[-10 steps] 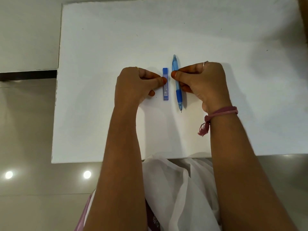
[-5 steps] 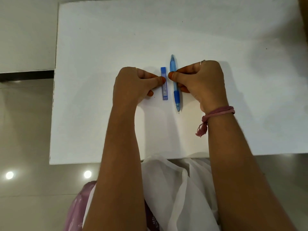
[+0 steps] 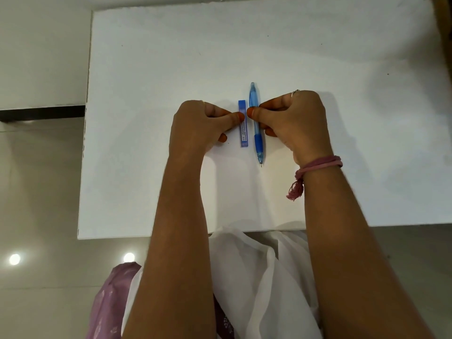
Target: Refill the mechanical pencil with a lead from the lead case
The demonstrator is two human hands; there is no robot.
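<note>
A blue mechanical pencil [image 3: 258,140] lies flat on the white table [image 3: 146,69], tip pointing toward me. A slim blue lead case [image 3: 243,135] lies parallel just to its left. My left hand [image 3: 198,126] rests as a fist left of the case, and its thumb tip touches the case's left edge. My right hand [image 3: 296,121] rests as a fist right of the pencil. Its thumb lies across the pencil barrel, while the curled fingers stay on the pencil's right side. Both thumb tips nearly meet above the case. Neither object is lifted.
The table's near edge [image 3: 171,234] runs just in front of my body, and its left edge [image 3: 85,143] borders a glossy floor. White and pink cloth [image 3: 244,277] hangs below the edge. A pink thread band [image 3: 318,165] circles my right wrist.
Only the view has shifted slightly. Both hands, the pencil and the lead case keep the same places relative to each other.
</note>
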